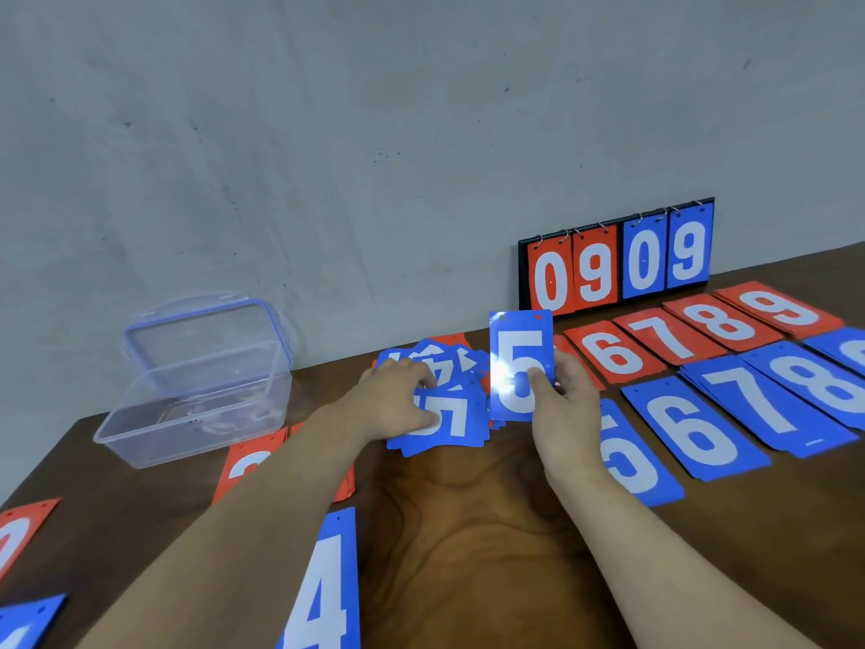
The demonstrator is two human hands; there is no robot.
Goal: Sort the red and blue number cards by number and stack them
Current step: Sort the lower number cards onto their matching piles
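Note:
My right hand (564,400) holds a blue 5 card (520,363) upright above the table, thumb on its face. My left hand (398,402) rests on a loose heap of blue cards (444,391), fingers pinching the top blue card (456,421), which shows a 5. To the right lie sorted piles: blue 5 (634,466), blue 6 (692,428), blue 7 (767,400), blue 8 (824,377), and red 6 (615,351), red 7 (669,334), red 8 (723,320), red 9 (779,307). A blue 4 (327,587) lies near me.
An open clear plastic box (196,405) with a raised lid stands at the left. A flip scoreboard (618,264) reading 09 09 leans against the grey wall. Red cards (248,461) lie under my left forearm; more cards sit at the lower left edge (18,536).

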